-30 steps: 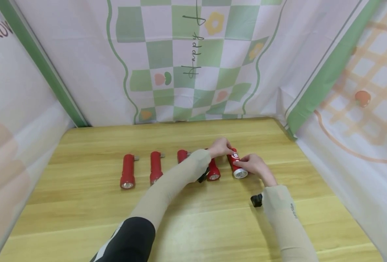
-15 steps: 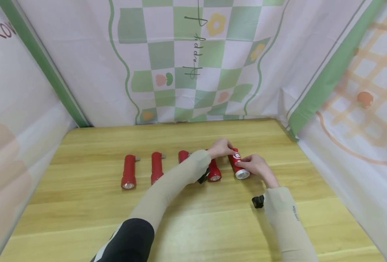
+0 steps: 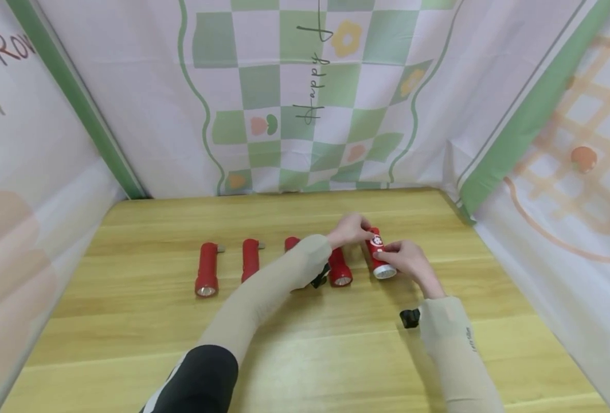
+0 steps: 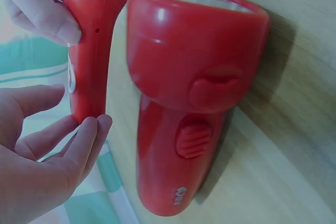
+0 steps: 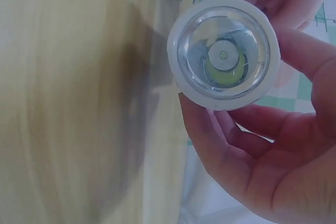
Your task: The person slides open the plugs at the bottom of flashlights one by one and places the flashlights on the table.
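A red flashlight point(image 3: 376, 253) with a white rim is held at the right end of a row. My right hand point(image 3: 408, 259) grips it near its lens end, thumb and fingers round the head in the right wrist view, where the clear lens point(image 5: 223, 55) faces the camera. At the tail, my left hand point(image 3: 350, 229) has its fingertips against the end; in the left wrist view the thumb lies close beside the body. A second red flashlight point(image 4: 181, 114) with a ribbed switch lies on the table just beside them, partly behind the left sleeve in the head view.
More red flashlights, among them the leftmost one point(image 3: 207, 271) and its neighbour point(image 3: 250, 258), lie in a row on the wooden table point(image 3: 129, 344). The left forearm crosses over part of this row. Printed white cloth point(image 3: 171, 126) encloses the table's back and sides.
The held flashlight's tail has risen slightly, so its lens points more downward. Both hands keep their places on it. The head view has shifted a little.
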`<state>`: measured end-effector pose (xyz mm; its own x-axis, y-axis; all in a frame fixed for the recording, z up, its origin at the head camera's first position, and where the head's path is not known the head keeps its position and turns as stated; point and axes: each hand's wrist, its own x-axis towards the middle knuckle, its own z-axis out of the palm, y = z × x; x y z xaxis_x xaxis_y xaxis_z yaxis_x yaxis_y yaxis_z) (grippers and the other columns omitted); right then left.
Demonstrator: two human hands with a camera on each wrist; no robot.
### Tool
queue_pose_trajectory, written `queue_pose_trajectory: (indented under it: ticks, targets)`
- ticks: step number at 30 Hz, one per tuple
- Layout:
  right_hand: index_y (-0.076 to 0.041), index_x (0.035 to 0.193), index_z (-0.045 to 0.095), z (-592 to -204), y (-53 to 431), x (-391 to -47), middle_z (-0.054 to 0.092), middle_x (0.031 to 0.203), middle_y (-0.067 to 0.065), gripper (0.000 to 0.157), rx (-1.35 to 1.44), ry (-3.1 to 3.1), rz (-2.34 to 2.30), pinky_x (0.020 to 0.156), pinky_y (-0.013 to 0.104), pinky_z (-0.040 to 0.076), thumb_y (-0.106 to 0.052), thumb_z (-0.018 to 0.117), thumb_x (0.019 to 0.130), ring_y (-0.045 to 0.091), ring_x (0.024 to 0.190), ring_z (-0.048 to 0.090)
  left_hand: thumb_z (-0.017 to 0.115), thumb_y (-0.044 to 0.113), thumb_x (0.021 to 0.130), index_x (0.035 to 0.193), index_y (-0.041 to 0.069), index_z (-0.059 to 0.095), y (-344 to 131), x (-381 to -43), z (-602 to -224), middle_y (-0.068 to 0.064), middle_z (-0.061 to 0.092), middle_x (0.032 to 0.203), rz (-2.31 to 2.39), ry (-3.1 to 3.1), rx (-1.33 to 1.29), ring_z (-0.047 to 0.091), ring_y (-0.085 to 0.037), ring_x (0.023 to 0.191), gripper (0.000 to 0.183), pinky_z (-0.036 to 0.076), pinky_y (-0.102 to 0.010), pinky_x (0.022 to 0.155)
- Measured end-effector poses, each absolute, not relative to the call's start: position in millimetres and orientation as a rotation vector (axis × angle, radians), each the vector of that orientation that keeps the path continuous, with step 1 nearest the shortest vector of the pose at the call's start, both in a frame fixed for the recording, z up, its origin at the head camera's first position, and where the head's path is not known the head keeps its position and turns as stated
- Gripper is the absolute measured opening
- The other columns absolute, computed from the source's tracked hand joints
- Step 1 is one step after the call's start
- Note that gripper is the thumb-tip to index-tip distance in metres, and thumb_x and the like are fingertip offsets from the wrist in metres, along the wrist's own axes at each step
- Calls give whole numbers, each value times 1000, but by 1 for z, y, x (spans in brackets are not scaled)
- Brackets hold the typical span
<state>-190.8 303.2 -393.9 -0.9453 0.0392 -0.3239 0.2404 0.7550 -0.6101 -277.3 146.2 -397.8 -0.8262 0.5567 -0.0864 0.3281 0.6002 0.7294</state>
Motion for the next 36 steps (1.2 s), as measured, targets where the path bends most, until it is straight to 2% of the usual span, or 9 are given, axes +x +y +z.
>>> queue_pose_trajectory:
  ticks: [6,14,23,36]
  targets:
    - [7,132,56,-387,300,-188,62,127,30,56,204,2683,-1008,74,26,54,-36,61,96,29,102,64,67,16,94,113,2,72,143,-277,-394,-12,74,110,1142,2498,726,67,-19,94,24,50,-16,72]
    - [8,126,61,-382,296,-188,66,119,29,50,143,2765,-1027,67,22,50,-31,64,94,26,94,65,65,12,95,117,1,70,137,-274,-387,-13,73,115,1236,2506,711,68,-22,101,26,53,-17,77]
    - [11,126,60,-376,288,-187,67,118,31,53,92,2855,-1020,74,27,52,-30,67,92,36,101,67,67,12,94,116,1,71,131,-275,-383,-13,74,115,1339,2541,684,69,-22,105,25,55,-19,84]
    - [9,123,62,-374,283,-186,68,115,29,50,72,2900,-1023,71,23,48,-28,68,90,35,99,66,68,12,93,117,3,71,119,-270,-378,-12,74,115,1441,2525,652,70,-22,104,26,55,-17,80]
